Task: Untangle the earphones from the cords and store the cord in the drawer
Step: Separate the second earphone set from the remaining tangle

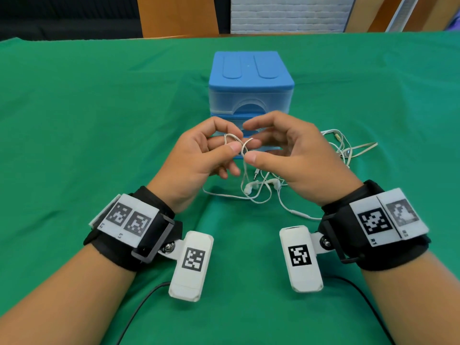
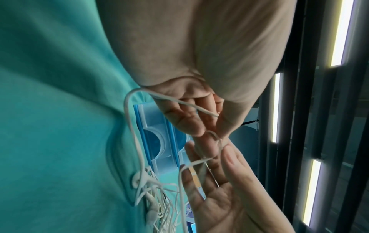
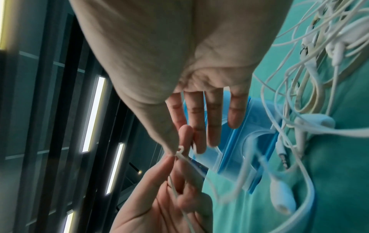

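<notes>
1. White earphone wire (image 1: 245, 155), head view: left hand (image 1: 199, 158) and right hand (image 1: 293, 158) each pinch a raised loop above the green worktop (image 1: 74, 120). Tangle (image 1: 261, 190) not yet separated; 2 earbuds visible. 1 blue drawer unit (image 1: 250, 83), drawers look closed, nothing stored yet.
2. Left wrist view: left grip, thumb + fingers holding wire; remaining strands hang down to the worktop.
3. Right wrist view: right grip pinches a small knot (image 3: 180, 152); cord count in pile can't be told.
</notes>
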Tool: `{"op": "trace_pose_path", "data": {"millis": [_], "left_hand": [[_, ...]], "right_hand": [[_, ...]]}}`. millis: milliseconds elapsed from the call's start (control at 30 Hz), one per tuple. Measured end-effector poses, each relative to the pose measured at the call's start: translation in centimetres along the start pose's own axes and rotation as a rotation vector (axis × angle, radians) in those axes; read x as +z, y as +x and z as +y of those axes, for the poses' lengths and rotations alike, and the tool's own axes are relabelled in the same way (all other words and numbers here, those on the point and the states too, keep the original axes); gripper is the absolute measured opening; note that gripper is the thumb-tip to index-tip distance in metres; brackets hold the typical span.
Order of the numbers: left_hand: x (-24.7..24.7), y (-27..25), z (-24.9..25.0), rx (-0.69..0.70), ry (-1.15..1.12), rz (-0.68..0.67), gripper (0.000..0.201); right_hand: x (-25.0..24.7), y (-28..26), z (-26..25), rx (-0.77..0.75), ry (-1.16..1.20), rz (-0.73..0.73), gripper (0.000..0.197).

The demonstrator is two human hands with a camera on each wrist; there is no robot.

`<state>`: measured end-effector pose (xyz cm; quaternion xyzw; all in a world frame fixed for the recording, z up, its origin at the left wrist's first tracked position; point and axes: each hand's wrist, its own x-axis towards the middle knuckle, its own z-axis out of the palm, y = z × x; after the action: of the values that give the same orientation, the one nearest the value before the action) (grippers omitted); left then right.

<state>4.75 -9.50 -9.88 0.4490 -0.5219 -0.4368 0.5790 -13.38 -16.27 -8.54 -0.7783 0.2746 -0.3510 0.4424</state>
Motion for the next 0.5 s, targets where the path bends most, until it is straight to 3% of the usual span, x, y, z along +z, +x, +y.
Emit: {"op": "trace_pose_path", "data": {"millis": [167,367,500], "left_hand": [[-0.09,0.19,-0.40,0.056,0.047,0.093,0.015],[-0.49,0.46,-0.62,0.095,0.009,0.244,0.013],[-0.43,0.54,-0.62,0.105,-0.040,0.259,0.011]], "right_hand": [[-0.15,0.22,0.21,-0.019,0.037,0.052,0.007],[-0.65,0.45,0.22,-0.015,0.129,0.114,0.010],[-0.86,0.49,0.19,0.007,0.206,0.124,0.008]]}}
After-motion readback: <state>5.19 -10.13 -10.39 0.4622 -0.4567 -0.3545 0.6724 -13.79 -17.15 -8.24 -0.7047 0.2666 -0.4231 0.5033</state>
